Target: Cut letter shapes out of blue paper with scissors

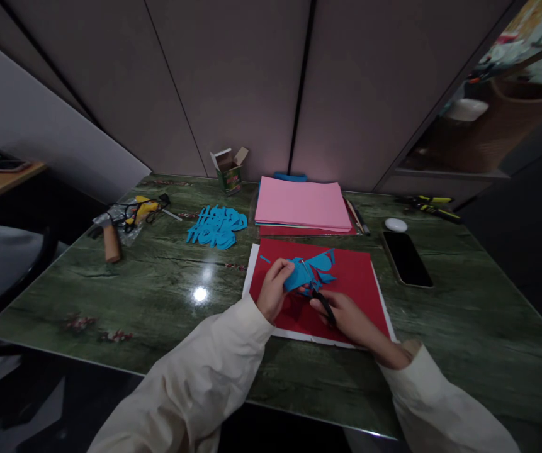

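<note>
My left hand point(275, 289) pinches a piece of blue sheet point(298, 275) above a red sheet point(355, 277) that lies on a white one. My right hand point(344, 314) is closed round the black handles of a pair of scissors point(323, 307), whose blades are at the blue piece. Blue scraps point(326, 277) lie on the red sheet just beyond the blades, and a thin blue strip lies near its upper left corner. Left of the sheets, cut blue letter shapes point(218, 226) sit in a pile on the green table.
Pink sheets point(303, 202) are stacked at the back, beside pens. An open small box point(230, 173) stands near the wall. A phone point(407, 259), a white round object point(396, 224) and pliers point(434, 207) are at right; a hammer point(111, 242) and yellow tool point(142, 207) at left.
</note>
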Tool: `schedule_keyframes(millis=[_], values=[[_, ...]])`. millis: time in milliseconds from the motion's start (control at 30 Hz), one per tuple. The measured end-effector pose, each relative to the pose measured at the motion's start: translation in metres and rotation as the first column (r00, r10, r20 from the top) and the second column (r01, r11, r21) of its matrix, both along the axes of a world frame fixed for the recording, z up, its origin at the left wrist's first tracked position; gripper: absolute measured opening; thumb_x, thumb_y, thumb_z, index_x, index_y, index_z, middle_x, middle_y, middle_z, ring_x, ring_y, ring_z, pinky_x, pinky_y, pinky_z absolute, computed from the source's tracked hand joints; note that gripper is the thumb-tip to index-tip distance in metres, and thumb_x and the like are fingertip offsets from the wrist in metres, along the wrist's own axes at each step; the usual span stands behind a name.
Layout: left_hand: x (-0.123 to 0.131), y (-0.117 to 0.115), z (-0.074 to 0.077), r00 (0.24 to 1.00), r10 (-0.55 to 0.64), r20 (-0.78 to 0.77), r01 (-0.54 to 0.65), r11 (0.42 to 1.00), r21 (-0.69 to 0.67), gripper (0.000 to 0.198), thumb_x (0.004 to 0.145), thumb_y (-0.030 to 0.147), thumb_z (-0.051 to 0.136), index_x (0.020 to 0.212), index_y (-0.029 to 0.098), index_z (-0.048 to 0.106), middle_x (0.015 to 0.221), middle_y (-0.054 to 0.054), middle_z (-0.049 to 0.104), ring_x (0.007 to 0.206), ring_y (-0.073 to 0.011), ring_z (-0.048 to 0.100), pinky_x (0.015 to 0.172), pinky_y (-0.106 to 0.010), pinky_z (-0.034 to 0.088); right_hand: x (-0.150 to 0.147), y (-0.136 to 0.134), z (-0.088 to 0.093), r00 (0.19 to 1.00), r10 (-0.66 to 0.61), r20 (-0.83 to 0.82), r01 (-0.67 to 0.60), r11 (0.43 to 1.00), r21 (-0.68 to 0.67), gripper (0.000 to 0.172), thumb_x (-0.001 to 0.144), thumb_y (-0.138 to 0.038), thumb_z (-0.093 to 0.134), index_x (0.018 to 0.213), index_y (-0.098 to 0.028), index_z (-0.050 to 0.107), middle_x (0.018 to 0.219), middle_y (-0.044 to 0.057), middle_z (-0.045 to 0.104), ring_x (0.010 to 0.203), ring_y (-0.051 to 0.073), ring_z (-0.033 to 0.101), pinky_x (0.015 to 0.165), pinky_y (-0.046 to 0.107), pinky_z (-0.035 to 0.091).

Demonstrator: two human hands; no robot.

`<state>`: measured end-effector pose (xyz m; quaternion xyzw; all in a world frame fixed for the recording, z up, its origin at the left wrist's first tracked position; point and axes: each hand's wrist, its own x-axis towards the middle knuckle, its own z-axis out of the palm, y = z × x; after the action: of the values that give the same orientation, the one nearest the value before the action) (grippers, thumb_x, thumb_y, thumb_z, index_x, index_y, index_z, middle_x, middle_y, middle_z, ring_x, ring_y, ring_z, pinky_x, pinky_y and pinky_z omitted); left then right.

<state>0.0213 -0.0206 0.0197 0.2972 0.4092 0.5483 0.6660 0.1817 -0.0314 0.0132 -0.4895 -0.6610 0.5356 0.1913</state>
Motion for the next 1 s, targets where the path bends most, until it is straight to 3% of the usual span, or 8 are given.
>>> schedule_keyframes(millis=[200, 433, 800, 1000], values=[[-0.0024, 0.0002, -0.0082, 0.987, 0.087, -0.137, -0.069, 0.989, 0.130, 0.029, 0.063, 0.023, 0.063, 0.088, 0.021, 0.047, 0.080, 0.002, 0.052, 0.064, -0.0116, 0.054, 0.048, -0.021, 0.047, 0.0007, 0.0025, 0.0021, 1.000, 0.011, 0.014, -0.012, 1.000, 0.015, 0.036, 0.079, -0.049, 0.045, 0.062, -0.017, 0.046, 0.051, -0.003, 0.048, 0.047, 0.011, 0.043, 0.046, 0.021, 0.030], [-0.0033, 0.0015, -0.0062, 0.958, 0.082, -0.275, -0.012, 0.969, 0.248, 0.027, 0.069, 0.021, 0.058, 0.095, 0.019, 0.056, 0.097, -0.005, 0.055, 0.071, -0.0132, 0.053, 0.052, -0.021, 0.047, 0.0008, 0.0024, 0.0037, 1.000, -0.009, 0.026, 0.008, 0.999, 0.033, 0.036, 0.078, -0.049, 0.045, 0.061, -0.017, 0.046, 0.051, -0.003, 0.048, 0.047, 0.011, 0.044, 0.046, 0.021, 0.030], [-0.0017, 0.0017, -0.0082, 0.966, 0.105, -0.237, -0.049, 0.971, 0.232, 0.022, 0.067, 0.023, 0.060, 0.087, 0.018, 0.052, 0.084, -0.001, 0.053, 0.060, -0.0096, 0.052, 0.049, -0.020, 0.046, 0.0004, 0.0025, 0.0010, 1.000, -0.024, -0.015, 0.024, 0.999, -0.032, 0.034, 0.078, -0.048, 0.046, 0.063, -0.017, 0.047, 0.051, -0.003, 0.048, 0.046, 0.011, 0.044, 0.045, 0.021, 0.030], [-0.0027, 0.0019, -0.0076, 0.965, 0.109, -0.237, -0.048, 0.967, 0.250, 0.022, 0.068, 0.023, 0.059, 0.088, 0.018, 0.051, 0.086, -0.001, 0.052, 0.059, -0.0092, 0.052, 0.050, -0.022, 0.047, 0.0017, 0.0032, 0.0072, 0.999, 0.034, -0.041, -0.035, 0.999, -0.036, 0.036, 0.079, -0.049, 0.044, 0.063, -0.016, 0.047, 0.053, -0.003, 0.049, 0.048, 0.010, 0.045, 0.048, 0.022, 0.032]])
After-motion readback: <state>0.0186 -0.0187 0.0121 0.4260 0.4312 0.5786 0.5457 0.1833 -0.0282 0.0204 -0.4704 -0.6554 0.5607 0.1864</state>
